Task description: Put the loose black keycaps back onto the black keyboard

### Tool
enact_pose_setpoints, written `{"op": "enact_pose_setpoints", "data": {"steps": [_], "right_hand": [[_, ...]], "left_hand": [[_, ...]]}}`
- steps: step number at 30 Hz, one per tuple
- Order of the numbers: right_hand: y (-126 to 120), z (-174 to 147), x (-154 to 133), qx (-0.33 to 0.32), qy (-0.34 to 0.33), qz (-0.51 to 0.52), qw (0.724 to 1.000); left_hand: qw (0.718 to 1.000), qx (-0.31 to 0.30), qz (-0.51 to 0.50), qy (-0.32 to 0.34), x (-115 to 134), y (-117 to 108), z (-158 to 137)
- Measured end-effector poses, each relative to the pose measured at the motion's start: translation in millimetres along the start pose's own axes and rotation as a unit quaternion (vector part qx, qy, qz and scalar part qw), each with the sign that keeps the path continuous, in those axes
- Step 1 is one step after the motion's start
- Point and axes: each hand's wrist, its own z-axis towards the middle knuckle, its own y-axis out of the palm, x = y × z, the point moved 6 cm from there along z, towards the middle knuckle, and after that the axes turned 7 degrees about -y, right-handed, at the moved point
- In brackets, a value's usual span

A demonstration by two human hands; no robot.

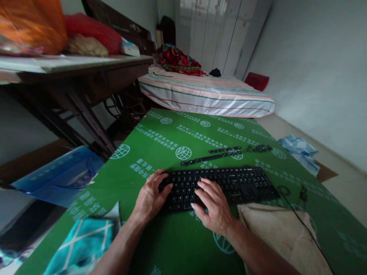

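Bed [206, 93] at twelve, green tabletop [172, 244] before it, and there's the keyboard [233, 182] near its middle: black, flat, slightly slanted. Most keys look seated; loose keys [212, 157] sit beyond, towards one o'clock, apparently off. Left hand [149, 196] at its nine, fingers parted; right hand [215, 208] near six, fingers spread, nothing visibly held.

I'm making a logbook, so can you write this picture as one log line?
left hand: left end of keyboard | right hand: over keyboard, left of middle | loose keys: beyond keyboard | tan cloth: near side, right
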Motion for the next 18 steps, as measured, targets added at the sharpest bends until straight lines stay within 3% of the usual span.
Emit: {"op": "enact_pose_setpoints", "data": {"steps": [18], "right_hand": [[-1.7,3.9,2.0,0.016,0.002,0.002,1.000]], "left_hand": [[1.000,-0.012,0.000,-0.012,1.5,-2.3,4.7]]}}
